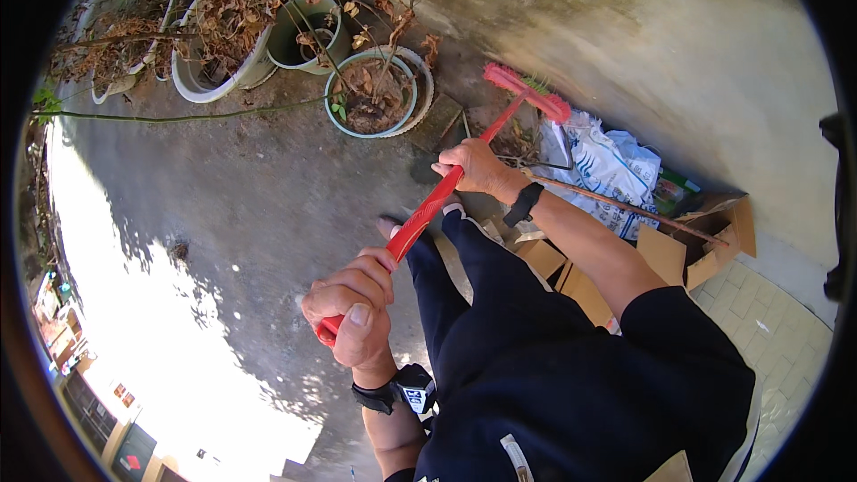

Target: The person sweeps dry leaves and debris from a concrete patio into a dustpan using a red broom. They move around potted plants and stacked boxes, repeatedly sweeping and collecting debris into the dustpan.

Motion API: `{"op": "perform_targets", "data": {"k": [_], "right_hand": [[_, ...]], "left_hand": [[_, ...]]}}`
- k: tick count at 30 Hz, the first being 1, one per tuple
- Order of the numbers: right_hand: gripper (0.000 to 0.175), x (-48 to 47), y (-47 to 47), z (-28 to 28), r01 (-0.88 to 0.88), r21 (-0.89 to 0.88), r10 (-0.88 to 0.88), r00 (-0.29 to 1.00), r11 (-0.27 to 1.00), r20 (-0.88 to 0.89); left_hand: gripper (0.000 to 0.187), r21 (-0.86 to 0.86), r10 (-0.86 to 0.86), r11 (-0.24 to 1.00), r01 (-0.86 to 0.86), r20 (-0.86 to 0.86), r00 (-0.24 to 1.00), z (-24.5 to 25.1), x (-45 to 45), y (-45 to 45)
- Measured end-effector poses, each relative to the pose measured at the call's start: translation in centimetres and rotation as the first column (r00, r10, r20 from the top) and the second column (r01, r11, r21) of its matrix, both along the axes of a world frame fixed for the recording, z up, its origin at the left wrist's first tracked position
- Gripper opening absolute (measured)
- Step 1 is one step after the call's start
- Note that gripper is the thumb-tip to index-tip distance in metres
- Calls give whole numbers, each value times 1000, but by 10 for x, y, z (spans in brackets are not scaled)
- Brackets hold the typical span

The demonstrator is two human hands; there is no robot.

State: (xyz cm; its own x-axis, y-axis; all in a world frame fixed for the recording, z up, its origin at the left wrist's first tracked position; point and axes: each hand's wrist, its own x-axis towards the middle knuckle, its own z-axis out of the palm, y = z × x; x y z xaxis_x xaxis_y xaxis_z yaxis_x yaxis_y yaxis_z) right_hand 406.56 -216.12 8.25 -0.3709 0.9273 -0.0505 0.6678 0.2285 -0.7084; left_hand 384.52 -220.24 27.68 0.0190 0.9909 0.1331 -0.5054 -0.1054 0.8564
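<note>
A red-handled broom [428, 209] runs diagonally across the middle of the view. My left hand [351, 304] is wrapped around the handle's near end, with the thumb uppermost. Farther along the same handle, my right hand [477, 167] grips it closer to the head. The broom's pink-red bristle head [527, 92] lies by the foot of the wall, just beyond the white printed sacks [596, 157]. Some green sprigs show at the bristles. Whether the bristles touch the ground or the wall, I cannot tell.
Potted dry plants stand ahead, including a round pot of soil [375, 90] and an empty green pot [311, 33]. A stained wall [643, 27] rises on the right. Cardboard boxes [710, 241] and a long wooden stick [619, 203] lie beside me. A green stem [194, 117] crosses the concrete ground [268, 174].
</note>
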Motion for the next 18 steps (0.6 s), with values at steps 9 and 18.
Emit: {"op": "perform_targets", "data": {"k": [9, 18], "right_hand": [[26, -19, -11, 48, -295, -243, 290, 955, 924, -57], [14, -21, 22, 13, -99, -221, 122, 988, 970, 95]], "left_hand": [[34, -219, 210, 953, -209, -20, 978, 42, -32, -12], [28, -117, 152, 982, -150, 6, 988, -3, -20, 13]]}}
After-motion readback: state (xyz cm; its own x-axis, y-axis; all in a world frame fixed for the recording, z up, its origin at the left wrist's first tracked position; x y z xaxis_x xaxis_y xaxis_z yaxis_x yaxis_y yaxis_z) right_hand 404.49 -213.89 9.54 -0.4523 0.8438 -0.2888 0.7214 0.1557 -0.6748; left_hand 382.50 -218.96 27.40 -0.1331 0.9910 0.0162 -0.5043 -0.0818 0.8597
